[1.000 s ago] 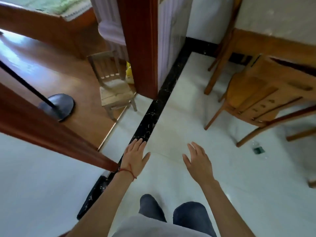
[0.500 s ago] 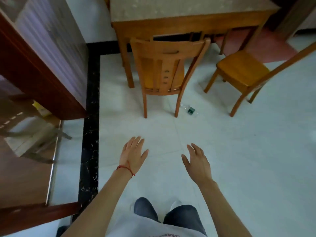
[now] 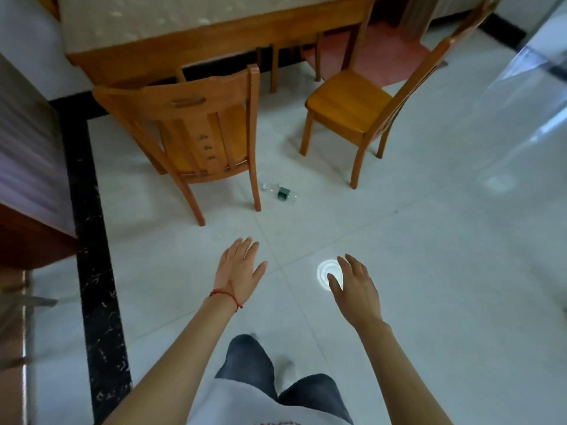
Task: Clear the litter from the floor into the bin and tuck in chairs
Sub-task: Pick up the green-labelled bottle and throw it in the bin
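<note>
A clear plastic bottle [image 3: 279,192] with a green label lies on the white tile floor, just right of the near chair's right back leg. That wooden chair [image 3: 199,130] stands pulled out from the table [image 3: 190,29], its back toward me. A second wooden chair [image 3: 365,99] stands farther right, turned at an angle away from the table. My left hand [image 3: 241,269], with a red string at the wrist, and my right hand [image 3: 354,285] hover open and empty above the floor, well short of the bottle. No bin is in view.
A black marble strip [image 3: 89,240] runs along the floor on the left, beside a dark wooden door frame [image 3: 27,228]. A bright round light reflection [image 3: 325,273] lies on the tile by my right hand. A reddish mat [image 3: 383,56] lies beyond the table.
The view has swung right from the doorway to face the table and moved closer to the chairs and bottle. Both hands stay open and empty in front of me.
</note>
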`<state>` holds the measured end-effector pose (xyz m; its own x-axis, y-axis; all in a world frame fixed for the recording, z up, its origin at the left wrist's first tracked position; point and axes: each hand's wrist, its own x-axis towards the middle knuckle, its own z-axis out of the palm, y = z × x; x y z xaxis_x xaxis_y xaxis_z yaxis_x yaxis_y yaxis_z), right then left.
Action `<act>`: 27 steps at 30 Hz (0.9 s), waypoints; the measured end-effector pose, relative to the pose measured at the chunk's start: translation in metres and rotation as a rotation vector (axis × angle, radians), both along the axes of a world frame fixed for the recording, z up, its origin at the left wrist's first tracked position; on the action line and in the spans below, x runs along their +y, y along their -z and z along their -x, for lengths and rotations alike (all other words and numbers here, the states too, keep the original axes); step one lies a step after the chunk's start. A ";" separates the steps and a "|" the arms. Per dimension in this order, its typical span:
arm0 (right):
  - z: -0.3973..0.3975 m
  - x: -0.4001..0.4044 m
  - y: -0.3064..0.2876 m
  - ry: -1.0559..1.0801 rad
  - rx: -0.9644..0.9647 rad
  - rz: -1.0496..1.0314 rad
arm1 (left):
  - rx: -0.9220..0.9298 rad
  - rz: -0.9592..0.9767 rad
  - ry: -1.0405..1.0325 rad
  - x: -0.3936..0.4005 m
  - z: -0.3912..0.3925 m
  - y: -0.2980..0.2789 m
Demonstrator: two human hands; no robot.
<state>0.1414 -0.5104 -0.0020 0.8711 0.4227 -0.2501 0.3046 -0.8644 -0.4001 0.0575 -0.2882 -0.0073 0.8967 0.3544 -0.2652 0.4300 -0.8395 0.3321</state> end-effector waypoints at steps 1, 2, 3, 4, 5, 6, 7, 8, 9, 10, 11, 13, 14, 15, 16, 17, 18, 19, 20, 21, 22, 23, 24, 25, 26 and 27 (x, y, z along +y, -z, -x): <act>-0.009 0.001 0.001 0.003 -0.001 0.005 | 0.001 -0.007 0.010 0.002 -0.010 0.001; -0.018 0.002 0.003 0.008 0.000 0.008 | 0.003 -0.015 0.018 0.004 -0.021 0.002; -0.027 0.004 0.004 0.013 0.000 0.006 | 0.007 -0.026 0.025 0.007 -0.032 0.002; -0.037 0.008 0.005 0.015 -0.002 0.001 | 0.011 -0.037 0.028 0.011 -0.043 0.003; -0.048 0.012 0.007 0.015 -0.006 -0.004 | 0.016 -0.048 0.028 0.015 -0.055 0.005; -0.060 0.017 0.008 0.012 -0.010 -0.001 | 0.018 -0.058 0.027 0.019 -0.068 0.007; -0.073 0.023 0.010 0.011 -0.016 0.003 | 0.021 -0.065 0.032 0.024 -0.082 0.008; -0.086 0.029 0.010 0.012 -0.018 0.008 | 0.028 -0.069 0.045 0.029 -0.097 0.010; -0.099 0.034 0.010 0.015 -0.017 0.015 | 0.040 -0.076 0.061 0.034 -0.111 0.010; -0.112 0.039 0.009 0.016 -0.016 0.020 | 0.046 -0.087 0.073 0.039 -0.125 0.010; -0.125 0.044 0.008 0.014 -0.018 0.025 | 0.050 -0.095 0.081 0.043 -0.138 0.009; -0.151 0.053 0.004 0.017 -0.027 0.028 | 0.040 -0.091 0.093 0.052 -0.164 0.006; -0.163 0.057 0.003 0.023 -0.027 0.031 | 0.030 -0.085 0.098 0.057 -0.176 0.005; -0.175 0.060 0.001 0.032 -0.029 0.030 | 0.020 -0.082 0.105 0.062 -0.188 0.005; -0.186 0.064 0.001 0.038 -0.035 0.029 | 0.016 -0.076 0.113 0.066 -0.200 0.005; -0.198 0.067 0.000 0.040 -0.040 0.030 | 0.018 -0.070 0.120 0.069 -0.212 0.005; -0.210 0.069 0.000 0.037 -0.042 0.036 | 0.022 -0.068 0.125 0.071 -0.224 0.005; -0.220 0.071 0.000 0.030 -0.043 0.043 | 0.026 -0.068 0.126 0.073 -0.235 0.006; -0.231 0.073 -0.001 0.022 -0.044 0.044 | 0.030 -0.069 0.126 0.074 -0.246 0.006; -0.242 0.075 -0.001 0.014 -0.045 0.041 | 0.037 -0.072 0.126 0.074 -0.257 0.007; -0.254 0.076 -0.001 0.006 -0.047 0.040 | 0.047 -0.076 0.128 0.074 -0.268 0.008; -0.268 0.077 0.000 -0.006 -0.049 0.040 | 0.058 -0.079 0.127 0.074 -0.280 0.009; -0.283 0.077 0.000 -0.023 -0.053 0.042 | 0.066 -0.079 0.123 0.073 -0.292 0.010; -0.298 0.078 0.001 -0.043 -0.054 0.047 | 0.071 -0.076 0.114 0.073 -0.304 0.011; -0.313 0.078 0.003 -0.065 -0.049 0.053 | 0.068 -0.071 0.095 0.072 -0.316 0.012; -0.330 0.078 0.005 -0.087 -0.047 0.055 | 0.059 -0.065 0.069 0.071 -0.329 0.014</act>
